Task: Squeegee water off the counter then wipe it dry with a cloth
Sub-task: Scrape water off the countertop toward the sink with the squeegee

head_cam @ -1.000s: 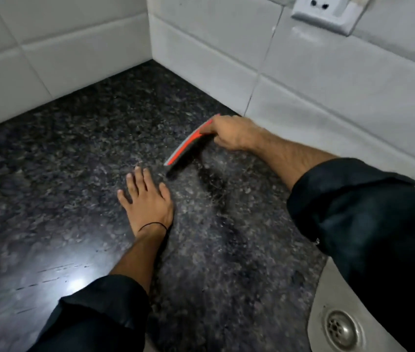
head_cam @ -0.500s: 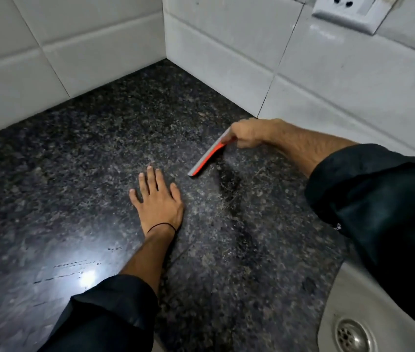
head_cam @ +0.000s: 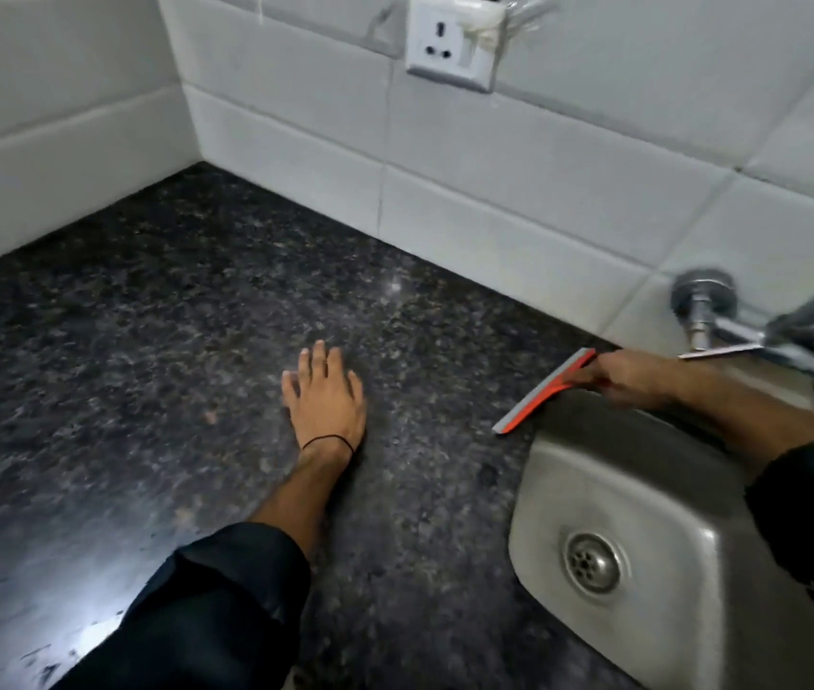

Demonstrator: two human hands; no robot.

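The dark speckled granite counter (head_cam: 156, 371) fills the left and middle of the head view. My right hand (head_cam: 636, 378) grips the handle of an orange and grey squeegee (head_cam: 542, 390), whose blade lies at the counter's edge along the far left rim of the steel sink (head_cam: 609, 470). My left hand (head_cam: 323, 390) rests flat on the counter with fingers straight, a black band at the wrist. No cloth is in view.
White tiled walls (head_cam: 519, 201) meet in a corner behind the counter, with a white socket (head_cam: 452, 39) above. A chrome wall tap (head_cam: 743, 326) juts out over the sink's back. The sink's drain (head_cam: 592, 562) sits at lower right.
My right hand has dragged the squeegee rightward across the counter to the sink's rim. The view has swung right, showing the sink and tap. My left hand stays flat.
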